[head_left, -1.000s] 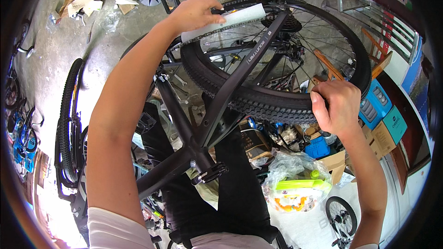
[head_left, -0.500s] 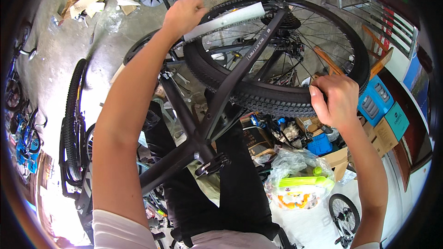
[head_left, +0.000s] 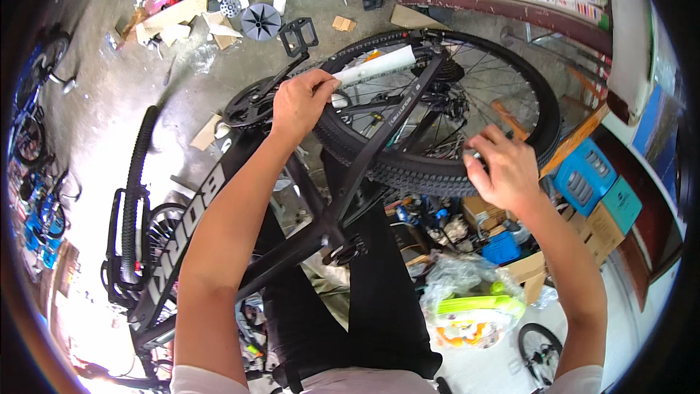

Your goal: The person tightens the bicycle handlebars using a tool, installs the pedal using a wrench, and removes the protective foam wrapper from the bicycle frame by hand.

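A black bicycle frame (head_left: pixel 292 252) lies tilted before my legs, its rear wheel (head_left: pixel 430 181) at the far side. A white foam sleeve (head_left: pixel 383 66) covers a stay beside the chain. My left hand (head_left: pixel 300 106) is closed in a pinch at the sleeve's near end; its fingertips partly hide the contact. Left of that hand are the chainring (head_left: pixel 244 106) and a black pedal (head_left: pixel 297 36). My right hand (head_left: pixel 507 169) is curled at the tyre's near right edge. Something small and greyish shows between its thumb and forefinger, too small to name.
Cardboard scraps (head_left: pixel 175 18) and a black disc (head_left: pixel 260 22) litter the far floor. On the right stand a blue plastic case (head_left: pixel 585 171) and cartons. A clear bag (head_left: pixel 474 295) lies near my right forearm. Another tyre (head_left: pixel 138 190) stands at left.
My left hand has gone from a fist over the sleeve's end to a pinch there. The right hand has shifted left along the tyre. The pedal and frame show more fully.
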A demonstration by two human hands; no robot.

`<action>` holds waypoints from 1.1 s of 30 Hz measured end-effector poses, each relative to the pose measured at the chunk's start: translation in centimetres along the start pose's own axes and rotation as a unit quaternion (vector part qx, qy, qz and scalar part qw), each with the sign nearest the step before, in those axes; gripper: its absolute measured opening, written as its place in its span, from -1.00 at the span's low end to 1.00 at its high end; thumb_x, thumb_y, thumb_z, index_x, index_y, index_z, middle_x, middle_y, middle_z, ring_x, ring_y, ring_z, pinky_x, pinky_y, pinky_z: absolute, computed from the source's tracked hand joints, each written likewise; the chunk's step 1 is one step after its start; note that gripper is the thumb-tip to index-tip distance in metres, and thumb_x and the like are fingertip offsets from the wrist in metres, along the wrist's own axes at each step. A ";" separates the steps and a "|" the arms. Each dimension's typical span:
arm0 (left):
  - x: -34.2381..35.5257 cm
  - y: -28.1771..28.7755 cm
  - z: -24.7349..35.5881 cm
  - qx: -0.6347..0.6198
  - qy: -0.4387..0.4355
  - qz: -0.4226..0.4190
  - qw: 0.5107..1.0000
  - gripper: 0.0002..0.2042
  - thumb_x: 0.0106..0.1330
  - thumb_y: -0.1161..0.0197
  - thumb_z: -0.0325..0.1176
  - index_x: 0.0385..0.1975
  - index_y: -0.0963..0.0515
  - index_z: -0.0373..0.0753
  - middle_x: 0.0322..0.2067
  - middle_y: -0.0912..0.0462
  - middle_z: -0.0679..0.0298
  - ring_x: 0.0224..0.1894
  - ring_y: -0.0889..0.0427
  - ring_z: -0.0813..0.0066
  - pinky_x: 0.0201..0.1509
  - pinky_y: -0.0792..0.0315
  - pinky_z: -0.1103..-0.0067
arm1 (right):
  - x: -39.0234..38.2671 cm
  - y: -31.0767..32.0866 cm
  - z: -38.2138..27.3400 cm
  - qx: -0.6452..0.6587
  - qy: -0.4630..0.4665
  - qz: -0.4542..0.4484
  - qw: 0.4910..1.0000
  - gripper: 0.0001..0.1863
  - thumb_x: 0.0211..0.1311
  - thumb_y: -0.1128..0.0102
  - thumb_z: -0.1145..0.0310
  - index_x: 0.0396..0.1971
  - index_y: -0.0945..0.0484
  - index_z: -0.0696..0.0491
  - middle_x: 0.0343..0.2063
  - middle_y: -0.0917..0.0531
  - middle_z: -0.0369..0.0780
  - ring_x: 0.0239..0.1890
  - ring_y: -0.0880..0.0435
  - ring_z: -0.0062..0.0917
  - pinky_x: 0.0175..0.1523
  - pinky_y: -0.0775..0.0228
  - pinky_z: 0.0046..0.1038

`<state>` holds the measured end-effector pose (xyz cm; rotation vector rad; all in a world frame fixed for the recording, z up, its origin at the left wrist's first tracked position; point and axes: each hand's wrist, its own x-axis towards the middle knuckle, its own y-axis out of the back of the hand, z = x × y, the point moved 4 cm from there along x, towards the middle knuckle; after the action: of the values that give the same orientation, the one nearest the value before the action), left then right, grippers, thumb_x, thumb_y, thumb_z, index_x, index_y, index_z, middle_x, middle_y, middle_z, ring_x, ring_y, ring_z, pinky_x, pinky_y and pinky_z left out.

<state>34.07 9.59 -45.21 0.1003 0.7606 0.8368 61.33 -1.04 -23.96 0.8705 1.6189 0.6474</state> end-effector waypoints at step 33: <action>7.5 -4.2 -3.0 0.147 -0.058 -0.197 0.967 -0.67 0.20 -0.40 -0.09 -0.04 -0.74 0.06 -0.20 -0.77 0.21 -0.10 -0.73 0.17 0.01 -0.57 0.29 | 25.3 -16.0 0.6 0.158 0.141 -0.155 0.965 -0.83 0.29 -0.26 0.27 -0.20 -0.65 0.01 -0.24 -0.69 -0.19 -0.10 -0.67 -0.24 0.00 -0.49 -0.22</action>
<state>38.03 11.40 -53.26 0.2519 0.7590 0.3328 56.29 10.39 -51.17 0.7473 2.1051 0.3040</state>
